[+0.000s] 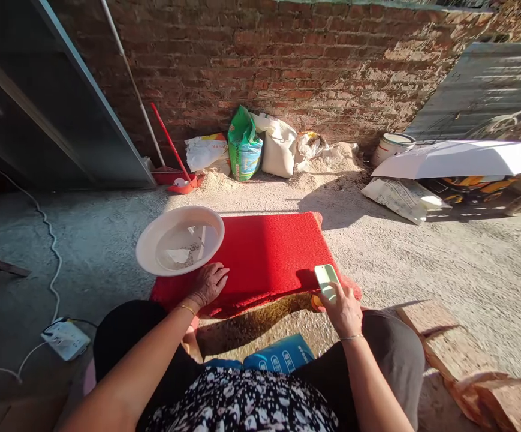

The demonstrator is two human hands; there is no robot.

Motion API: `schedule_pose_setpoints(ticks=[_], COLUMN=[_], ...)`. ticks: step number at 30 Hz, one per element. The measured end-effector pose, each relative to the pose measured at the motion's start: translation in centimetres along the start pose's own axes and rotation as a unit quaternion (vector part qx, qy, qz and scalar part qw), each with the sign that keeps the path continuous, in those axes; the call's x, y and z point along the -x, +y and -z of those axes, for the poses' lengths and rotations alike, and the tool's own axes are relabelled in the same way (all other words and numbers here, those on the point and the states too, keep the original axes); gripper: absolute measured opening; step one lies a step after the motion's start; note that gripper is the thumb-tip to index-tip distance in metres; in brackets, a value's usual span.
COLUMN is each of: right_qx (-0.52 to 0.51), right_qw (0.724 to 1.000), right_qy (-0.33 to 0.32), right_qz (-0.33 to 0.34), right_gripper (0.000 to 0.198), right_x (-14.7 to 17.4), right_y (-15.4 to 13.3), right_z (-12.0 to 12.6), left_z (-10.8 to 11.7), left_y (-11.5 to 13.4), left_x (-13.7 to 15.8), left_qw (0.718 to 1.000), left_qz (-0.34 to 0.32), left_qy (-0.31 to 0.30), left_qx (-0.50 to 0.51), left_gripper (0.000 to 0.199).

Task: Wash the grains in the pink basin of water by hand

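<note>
My left hand (pixel 209 284) lies on the red cloth (pixel 269 249) with its fingers out and loosely bent, holding nothing. Just beyond it stands a wide pale basin (pixel 147 249), whose shallow water shows bright reflections and small dark bits. At the cloth's near right corner, my right hand (pixel 345 309) is closed around a flat, pale green phone (pixel 327 277). Its fingers cover the lower part of the phone. The red cloth covers a low table in front of my knees.
A blue printed bag (pixel 280 355) lies between my legs. Left, a white power strip (pixel 66 339) trails cables. By the brick wall stand a red dustpan (pixel 183 185), a green sack (pixel 244 147) and a white sack (pixel 279 147). A white umbrella (pixel 462 159) lies right.
</note>
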State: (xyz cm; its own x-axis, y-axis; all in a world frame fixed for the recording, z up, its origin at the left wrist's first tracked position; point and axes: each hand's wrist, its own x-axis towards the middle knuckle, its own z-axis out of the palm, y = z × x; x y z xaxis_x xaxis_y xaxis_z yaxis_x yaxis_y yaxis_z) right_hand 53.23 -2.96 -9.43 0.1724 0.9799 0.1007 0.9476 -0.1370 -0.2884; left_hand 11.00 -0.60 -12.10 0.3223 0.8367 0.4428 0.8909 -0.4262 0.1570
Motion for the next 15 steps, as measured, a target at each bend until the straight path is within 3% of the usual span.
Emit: schedule_pose_setpoints(ticks=[3,5,7,10,13,15], right_qx=[0.035,0.034,0.015,-0.018,-0.034,-0.037], right_qw=[0.992,0.991,0.997,0.997,0.978,0.967], right_qy=[0.030,0.043,0.035,0.004,-0.028,-0.052], right_qz=[-0.119,-0.123,-0.067,0.072,0.203,0.249], right_gripper=[0.047,0.048,0.045,0.039,0.037,0.038], right_x=[-1.0,-1.5,-1.7,-1.6,-1.3,-1.2], right_y=[2.3,2.0,-0.4,-6.8,-14.0,-17.7], right_z=[1.5,1.7,1.4,-0.2,-2.1,-3.0], left_z=[-0.1,-0.2,-0.3,-0.4,-0.3,-0.2], left_y=[0.0,0.0,0.1,0.1,0.1,0.2], left_x=[0.1,0.2,0.3,0.4,0.4,0.4], left_qw=[1.000,1.000,1.000,1.000,1.000,1.000], left_qz=[0.003,0.002,-0.001,0.001,0.011,0.016], left_qy=[-0.006,-0.006,-0.004,0.001,0.000,-0.007], left_qx=[-0.002,0.000,0.000,-0.001,0.004,0.011], left_gripper=[0.025,0.025,0.025,0.025,0.026,0.026])
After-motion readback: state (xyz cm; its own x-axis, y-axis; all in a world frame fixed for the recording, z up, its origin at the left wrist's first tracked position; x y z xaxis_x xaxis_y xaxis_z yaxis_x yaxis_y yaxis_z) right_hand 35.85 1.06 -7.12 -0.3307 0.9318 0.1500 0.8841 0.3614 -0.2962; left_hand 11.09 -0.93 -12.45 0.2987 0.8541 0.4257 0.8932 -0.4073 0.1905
